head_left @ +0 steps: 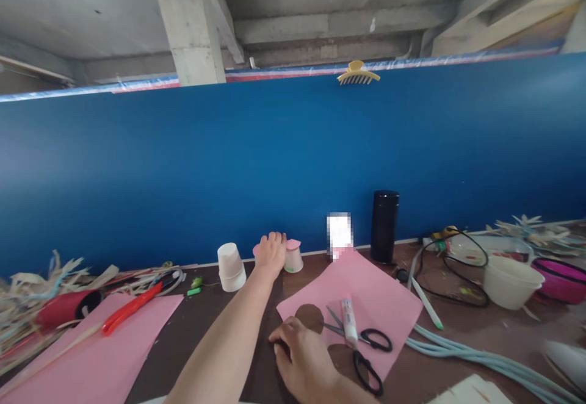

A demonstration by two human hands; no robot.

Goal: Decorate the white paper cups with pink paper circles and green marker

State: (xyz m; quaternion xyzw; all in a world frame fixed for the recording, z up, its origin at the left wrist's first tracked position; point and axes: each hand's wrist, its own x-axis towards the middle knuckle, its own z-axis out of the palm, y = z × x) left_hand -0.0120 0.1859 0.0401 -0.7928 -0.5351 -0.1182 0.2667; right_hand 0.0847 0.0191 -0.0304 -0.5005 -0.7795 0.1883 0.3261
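My left hand [271,252] reaches to the foot of the blue panel, fingers bent over, fingertips hidden. Pink paper [256,250] shows at its left side; whatever lies under the palm is out of sight. Just right of it stands an upturned paper cup [293,260] with a pink paper piece [293,244] on top. To its left are stacked white paper cups [231,268], upside down. My right hand [302,352] rests on the table, loosely curled, thumb apart from the fingers, nothing visible in it. Beside it, a pink sheet [379,288] with round cut-outs carries scissors [376,339] and a glue tube [348,321].
A black cylinder [384,227] stands against the blue panel [293,160]. At left, more pink sheets [128,343] lie under a red-handled tool [132,309]. Light-blue cords [480,355], a white cup [513,282] and a magenta basket [561,282] occupy the right.
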